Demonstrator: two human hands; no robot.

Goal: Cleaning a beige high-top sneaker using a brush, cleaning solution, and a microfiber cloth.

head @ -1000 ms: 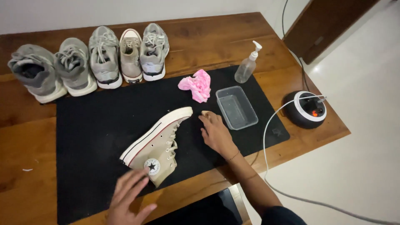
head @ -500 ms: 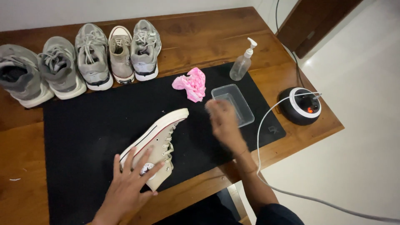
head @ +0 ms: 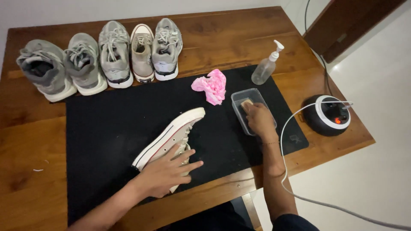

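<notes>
A: While the left hand (head: 165, 173) lies flat on it, what is the count of items on the brown wooden table (head: 239, 38)?

B: Five shoes stand in a row along the far edge: four grey mesh trainers (head: 113, 53) and one cream low-top sneaker with a red-striped sole (head: 142, 51). One black rectangular mat (head: 107, 119) covers the middle. On it: one beige canvas high-top shoe with a white rubber sole (head: 173, 132), one crumpled pink cloth (head: 209, 85), one clear rectangular plastic tub (head: 239, 96). One clear pump-spray bottle (head: 266, 68) stands at the mat's far right corner. One round black-and-white device with a red light (head: 327, 115) sits near the right edge, with one white cable (head: 284, 171) trailing off the table.

A: Condition and position of the high-top shoe?

B: It lies on its side, diagonally, at mat centre, toe toward the pink cloth. Sole faces left; laces face right.

A: Hand states?

B: Left hand: fingers spread apart, palm pressed on the shoe's ankle end, not gripping. Right hand (head: 259, 119): inside the tub, fingers curled down onto a small tan block (head: 246, 103); whether they clamp it cannot be told.

A: Edges and free room?

B: Bare mat lies left of the shoe. The shoe's heel end is near the mat's near edge. Tub and cloth are just beside each other, apart from the shoe.
</notes>
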